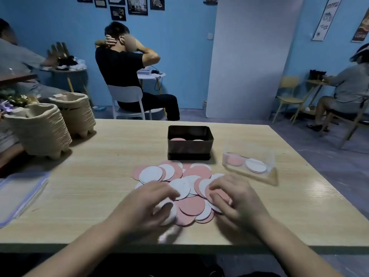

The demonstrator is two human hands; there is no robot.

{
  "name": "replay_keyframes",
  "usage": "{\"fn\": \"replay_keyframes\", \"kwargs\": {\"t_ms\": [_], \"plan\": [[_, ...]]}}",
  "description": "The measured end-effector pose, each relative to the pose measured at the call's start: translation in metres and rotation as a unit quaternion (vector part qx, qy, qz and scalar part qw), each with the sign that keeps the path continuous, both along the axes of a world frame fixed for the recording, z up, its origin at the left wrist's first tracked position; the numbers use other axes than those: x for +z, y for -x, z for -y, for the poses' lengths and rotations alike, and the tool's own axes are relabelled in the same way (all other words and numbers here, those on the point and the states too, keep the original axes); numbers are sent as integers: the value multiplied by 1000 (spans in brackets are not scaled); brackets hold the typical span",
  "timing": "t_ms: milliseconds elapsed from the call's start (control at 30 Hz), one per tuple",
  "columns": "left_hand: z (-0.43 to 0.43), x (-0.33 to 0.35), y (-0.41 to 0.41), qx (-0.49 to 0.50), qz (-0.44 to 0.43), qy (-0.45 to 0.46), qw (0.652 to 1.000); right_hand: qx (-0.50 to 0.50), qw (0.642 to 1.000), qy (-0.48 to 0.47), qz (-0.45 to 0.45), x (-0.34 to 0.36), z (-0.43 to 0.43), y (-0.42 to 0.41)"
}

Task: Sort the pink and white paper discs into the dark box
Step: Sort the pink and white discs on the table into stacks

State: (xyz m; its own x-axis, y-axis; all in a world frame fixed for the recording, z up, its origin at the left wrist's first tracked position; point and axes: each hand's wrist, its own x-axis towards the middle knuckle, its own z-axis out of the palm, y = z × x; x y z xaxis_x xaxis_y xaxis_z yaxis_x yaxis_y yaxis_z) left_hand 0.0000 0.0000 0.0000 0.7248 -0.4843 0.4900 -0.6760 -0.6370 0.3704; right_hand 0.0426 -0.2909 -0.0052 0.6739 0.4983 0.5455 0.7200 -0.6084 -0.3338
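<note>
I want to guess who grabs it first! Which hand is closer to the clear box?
The right hand. It rests on the disc pile, just near-left of the clear box. The left hand sits farther away, at the pile's other side.

Loose pink and white discs [191, 182] heaped before open dark box [189, 145]

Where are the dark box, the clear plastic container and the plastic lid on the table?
dark box [189, 149], head view, front wall.
clear plastic container [267, 175], head view, near rim.
plastic lid [18, 193], head view, flat top.
</note>
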Motion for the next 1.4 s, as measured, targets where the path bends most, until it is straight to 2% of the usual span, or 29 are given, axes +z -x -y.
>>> {"fn": "replay_keyframes", "kwargs": {"t_ms": [33,100,133,267,367,600,833,967,1100,1233,1400], "plan": [[4,-3,-15,10,8,-13,1000,-9,999,29,12,-4,5,-13],[12,-2,-37,25,4,-52,998,-19,995,90,-22,-9,13,-28],[16,-4,-45,29,-4,-67,997,-13,994,94,-58,-10,16,-29],[15,-18,-52,44,-3,-69,997,6,991,107,-82,-18,26,-27],[13,-23,-56,54,-25,-61,996,3,991,98,-95,-19,31,-27],[17,-22,-59,38,-25,-117,992,0,993,58,-102,-21,31,-28],[19,-6,-71,6,-8,-110,994,5,996,61,-71,-12,25,-41],[43,3,-96,-29,-2,-149,988,1,996,66,-54,0,19,-67],[55,0,-113,-27,-33,-83,996,-20,998,56,-17,-3,22,-85],[63,-16,-121,-27,-16,-18,999,-11,999,45,8,-11,20,-85],[62,-23,-123,-30,18,5,999,-6,996,80,-26,-10,22,-81]]}}
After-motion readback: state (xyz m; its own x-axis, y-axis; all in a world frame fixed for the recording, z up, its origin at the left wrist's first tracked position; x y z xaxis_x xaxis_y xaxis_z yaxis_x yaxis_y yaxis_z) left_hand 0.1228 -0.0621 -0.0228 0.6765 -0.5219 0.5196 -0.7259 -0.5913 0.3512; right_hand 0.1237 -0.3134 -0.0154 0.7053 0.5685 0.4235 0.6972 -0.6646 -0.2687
